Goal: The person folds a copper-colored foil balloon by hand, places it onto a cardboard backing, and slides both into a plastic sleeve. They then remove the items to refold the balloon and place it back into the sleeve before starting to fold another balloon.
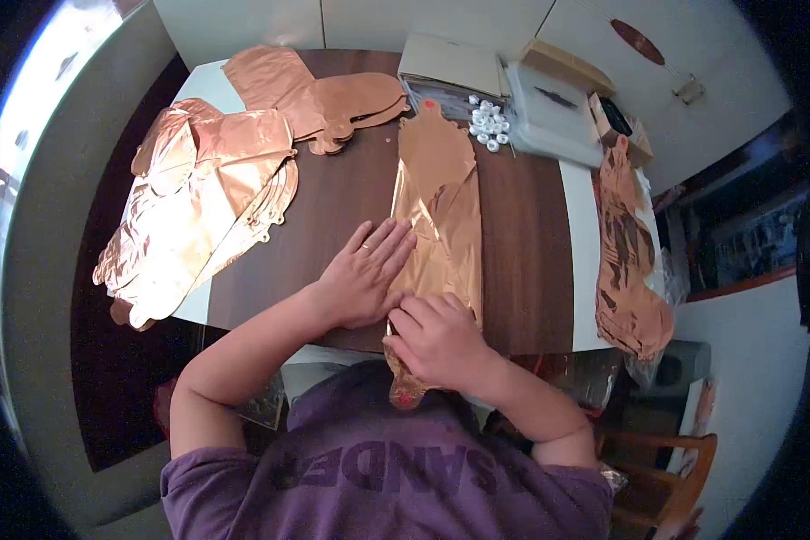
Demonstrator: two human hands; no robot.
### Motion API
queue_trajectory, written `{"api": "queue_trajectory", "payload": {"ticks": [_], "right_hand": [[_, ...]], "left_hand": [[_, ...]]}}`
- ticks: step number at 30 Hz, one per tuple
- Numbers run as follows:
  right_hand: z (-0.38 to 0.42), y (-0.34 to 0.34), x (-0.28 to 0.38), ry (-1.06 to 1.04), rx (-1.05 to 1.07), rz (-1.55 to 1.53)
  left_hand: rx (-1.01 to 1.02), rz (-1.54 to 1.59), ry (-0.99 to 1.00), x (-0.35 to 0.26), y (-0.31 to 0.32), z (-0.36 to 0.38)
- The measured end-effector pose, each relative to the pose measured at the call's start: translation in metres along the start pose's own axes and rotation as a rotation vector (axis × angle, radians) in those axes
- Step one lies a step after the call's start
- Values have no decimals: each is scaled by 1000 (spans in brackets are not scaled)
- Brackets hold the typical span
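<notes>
A long copper-coloured foil sheet (441, 171) lies lengthwise on the brown table (333, 198), with a red mark at its far tip and another at its near end, which hangs over the table's front edge. Flat on the foil's left side rests my left hand (364, 274), fingers stretched out and a ring on one of them. Beside it, near the front edge, my right hand (436, 337) has its fingers curled and pressed on the foil. Part of the foil under both hands is hidden.
Shiny copper foil shapes (198, 189) are piled at the left, with more foil shapes (324, 94) at the back. White small round pieces (489, 124), a clear plastic box (549, 108) and a cardboard box (603, 117) stand at the back right. Crumpled foil (625, 261) lies along the right edge.
</notes>
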State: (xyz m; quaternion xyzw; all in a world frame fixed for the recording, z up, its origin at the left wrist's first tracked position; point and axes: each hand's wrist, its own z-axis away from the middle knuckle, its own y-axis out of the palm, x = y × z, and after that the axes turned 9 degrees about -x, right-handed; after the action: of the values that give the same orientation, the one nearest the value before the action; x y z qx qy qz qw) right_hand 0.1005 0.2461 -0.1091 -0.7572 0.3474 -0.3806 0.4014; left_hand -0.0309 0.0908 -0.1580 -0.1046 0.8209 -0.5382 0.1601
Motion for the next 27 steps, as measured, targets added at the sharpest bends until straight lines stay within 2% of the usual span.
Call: {"api": "queue_trajectory", "payload": {"ticks": [6, 13, 19, 23, 27], "right_hand": [[10, 20, 12, 32, 0, 217], [15, 26, 27, 109, -14, 281], [23, 29, 42, 161, 71, 367], [24, 32, 47, 194, 97, 380], [17, 17, 43, 242, 113, 256]], "left_hand": [[-3, 35, 16, 15, -4, -8], [-15, 5, -7, 49, 6, -36], [-82, -158, -2, 82, 24, -58], [-253, -213, -98, 104, 28, -85], [-321, -256, -268, 89, 23, -102]]}}
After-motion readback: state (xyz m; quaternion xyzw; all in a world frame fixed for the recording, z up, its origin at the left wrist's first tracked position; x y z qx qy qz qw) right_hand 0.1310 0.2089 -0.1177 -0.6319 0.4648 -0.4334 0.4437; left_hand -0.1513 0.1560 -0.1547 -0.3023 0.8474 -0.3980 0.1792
